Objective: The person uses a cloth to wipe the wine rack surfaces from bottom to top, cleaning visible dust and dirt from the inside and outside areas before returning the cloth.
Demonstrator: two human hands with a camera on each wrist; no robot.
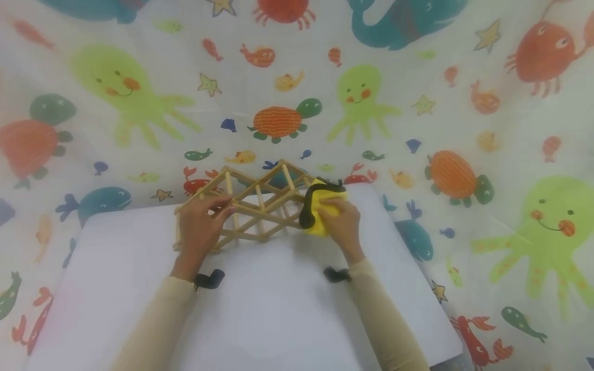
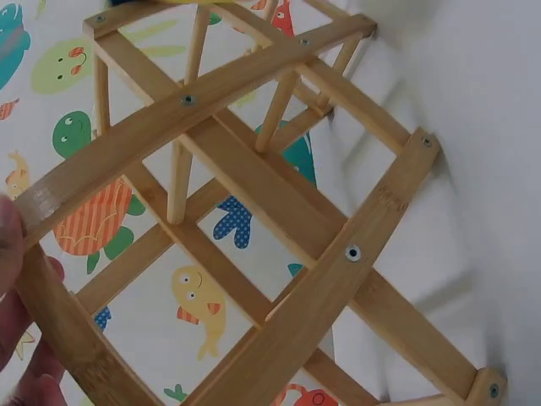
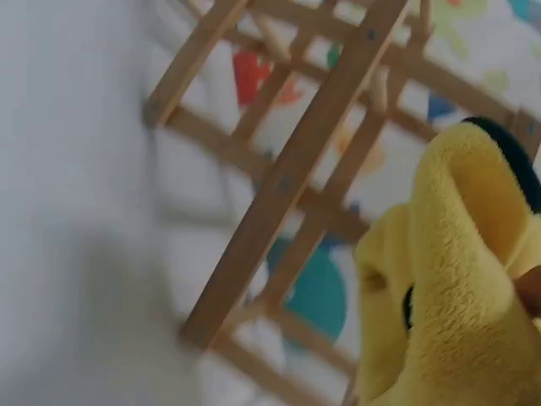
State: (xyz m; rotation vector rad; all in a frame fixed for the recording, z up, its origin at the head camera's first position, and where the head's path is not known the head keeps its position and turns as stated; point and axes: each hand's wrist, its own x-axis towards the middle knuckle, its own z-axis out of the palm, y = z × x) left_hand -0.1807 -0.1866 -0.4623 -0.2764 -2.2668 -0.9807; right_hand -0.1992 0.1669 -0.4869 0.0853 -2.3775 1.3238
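A folding wooden lattice rack (image 1: 263, 210) of crossed slats and round dowels stands spread across the far part of the white table. At its left end my left hand (image 1: 199, 224) pinches a slat joint between thumb and fingers; these fingers (image 2: 10, 254) show only at the edge of the left wrist view. My right hand (image 1: 342, 221) grips a bunched yellow cloth (image 1: 317, 208) with a dark border against the rack's right end. Folds of this cloth (image 3: 448, 321) fill the lower right of the right wrist view and cover part of the rack.
The white table (image 1: 278, 309) extends toward me under both forearms. Right behind the rack hangs a white fabric (image 1: 394, 139) printed with sea animals. Black devices (image 1: 210, 279) are worn at both wrists.
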